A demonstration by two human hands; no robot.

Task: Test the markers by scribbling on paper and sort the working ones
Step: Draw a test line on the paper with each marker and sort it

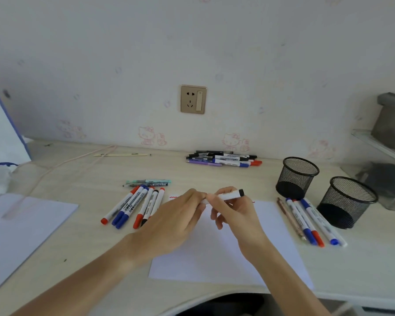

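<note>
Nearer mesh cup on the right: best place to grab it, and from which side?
Grip the nearer mesh cup by its open rim, coming from above. It stands upright, and markers lie against its left base, so a low side approach from there is blocked.

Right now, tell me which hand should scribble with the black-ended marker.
Right, probably. The right hand already grips the marker along its barrel over the paper. The left hand only pinches its left end, perhaps the cap, though that end is hidden.
</note>
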